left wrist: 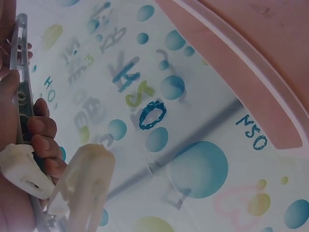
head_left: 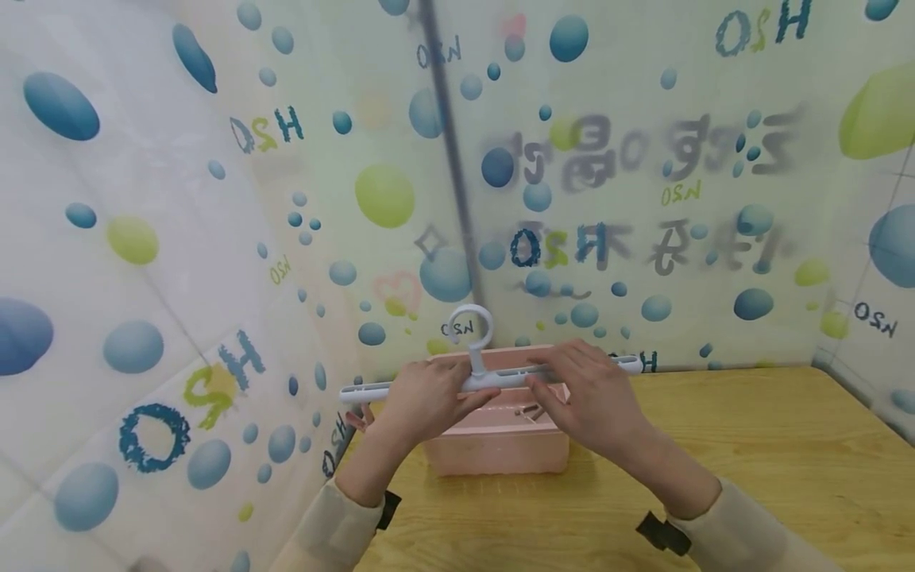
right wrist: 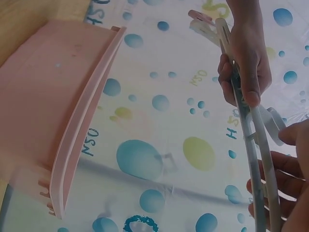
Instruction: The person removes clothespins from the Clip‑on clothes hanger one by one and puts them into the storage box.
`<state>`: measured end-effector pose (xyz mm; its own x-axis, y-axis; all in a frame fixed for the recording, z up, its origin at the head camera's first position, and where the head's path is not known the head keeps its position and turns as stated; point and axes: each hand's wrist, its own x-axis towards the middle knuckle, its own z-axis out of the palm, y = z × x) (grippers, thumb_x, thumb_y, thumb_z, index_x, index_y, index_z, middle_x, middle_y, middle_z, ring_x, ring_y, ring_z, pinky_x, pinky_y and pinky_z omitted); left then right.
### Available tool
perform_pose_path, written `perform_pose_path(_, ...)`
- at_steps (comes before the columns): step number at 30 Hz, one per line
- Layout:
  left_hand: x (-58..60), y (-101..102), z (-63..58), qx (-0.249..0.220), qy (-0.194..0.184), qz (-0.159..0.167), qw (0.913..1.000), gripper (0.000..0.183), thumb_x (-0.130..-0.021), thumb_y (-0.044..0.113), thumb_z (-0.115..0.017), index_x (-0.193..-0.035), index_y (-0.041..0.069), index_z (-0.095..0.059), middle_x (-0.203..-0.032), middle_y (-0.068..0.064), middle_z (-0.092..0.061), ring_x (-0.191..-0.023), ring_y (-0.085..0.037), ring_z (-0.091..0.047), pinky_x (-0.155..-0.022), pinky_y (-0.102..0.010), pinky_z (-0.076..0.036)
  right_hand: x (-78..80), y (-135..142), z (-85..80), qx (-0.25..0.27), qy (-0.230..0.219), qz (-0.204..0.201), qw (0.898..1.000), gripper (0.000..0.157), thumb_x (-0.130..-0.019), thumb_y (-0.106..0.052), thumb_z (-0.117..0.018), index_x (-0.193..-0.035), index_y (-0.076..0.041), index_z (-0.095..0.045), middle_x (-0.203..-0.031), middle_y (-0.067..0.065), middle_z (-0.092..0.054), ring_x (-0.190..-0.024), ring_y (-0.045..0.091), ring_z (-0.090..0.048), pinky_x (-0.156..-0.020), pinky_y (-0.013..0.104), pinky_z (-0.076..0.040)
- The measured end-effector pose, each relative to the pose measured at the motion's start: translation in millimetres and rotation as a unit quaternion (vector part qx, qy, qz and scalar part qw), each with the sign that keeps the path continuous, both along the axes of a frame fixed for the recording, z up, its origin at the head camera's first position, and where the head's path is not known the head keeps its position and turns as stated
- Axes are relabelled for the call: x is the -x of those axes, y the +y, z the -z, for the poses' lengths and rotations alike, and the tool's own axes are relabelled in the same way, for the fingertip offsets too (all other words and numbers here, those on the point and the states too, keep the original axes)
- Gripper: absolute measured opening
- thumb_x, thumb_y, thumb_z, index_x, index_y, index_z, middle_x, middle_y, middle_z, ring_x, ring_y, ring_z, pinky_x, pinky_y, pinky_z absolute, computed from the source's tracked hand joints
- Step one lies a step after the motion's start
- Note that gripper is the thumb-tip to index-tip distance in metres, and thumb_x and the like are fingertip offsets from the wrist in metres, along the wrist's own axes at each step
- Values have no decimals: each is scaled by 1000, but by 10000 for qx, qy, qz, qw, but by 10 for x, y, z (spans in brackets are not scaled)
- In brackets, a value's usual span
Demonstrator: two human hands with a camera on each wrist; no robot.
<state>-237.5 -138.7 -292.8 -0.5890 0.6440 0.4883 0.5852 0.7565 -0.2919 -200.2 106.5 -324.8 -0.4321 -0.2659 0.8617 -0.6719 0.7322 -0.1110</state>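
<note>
A white plastic hanger point(head_left: 509, 380) with a slotted bar and a ring-shaped hook is held level above the pink basket point(head_left: 496, 454). My left hand point(head_left: 425, 401) grips the bar just left of the hook, thumb in front. On the other side, my right hand point(head_left: 589, 393) holds the bar with its fingers over the top and the thumb below. A pink clip point(right wrist: 202, 17) and a white clip point(right wrist: 205, 33) hang at the bar's left end. Between the hands, the hook point(right wrist: 274, 126) shows in the right wrist view.
The basket stands on a wooden table point(head_left: 715, 445) near its back edge, with a few small pieces point(head_left: 530, 411) inside. Behind and to the left hangs a printed plastic curtain point(head_left: 386, 262) with blue and green dots.
</note>
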Motion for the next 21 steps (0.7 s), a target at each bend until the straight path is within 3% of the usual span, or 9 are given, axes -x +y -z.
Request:
perform_pose_path(11,0,12,25,57,5,-35,10000,45,-92,66,-55,-81,23,-53,-64,13,-42,-51,-5,-37,-45,-20,-26,-40,-4,-30,-709,-1032,841,9886,38,-92,-43,-68,-117,-14,-66,-103,1,-73,-98,22,-67,-88,46,-53)
perform_pose_path(16,8,18,35,139,116,-3,9998,45,-93,67,-53,-83,23,-54,-65,13,-42,-53,-4,-38,-46,-19,-26,-28,-4,-26,-958,-1086,963,9848,38,-92,-47,-67,-115,-17,-64,-95,-4,-72,-88,17,-65,-84,43,-53)
perform_pose_path(21,14,28,30,172,145,22,9997,43,-93,65,-54,-86,23,-56,-66,12,-44,-55,-5,-41,-46,-20,-28,-23,-9,-40,-1105,-1086,1053,9823,37,-92,-51,-65,-111,-19,-63,-95,-5,-73,-88,19,-68,-81,45,-54)
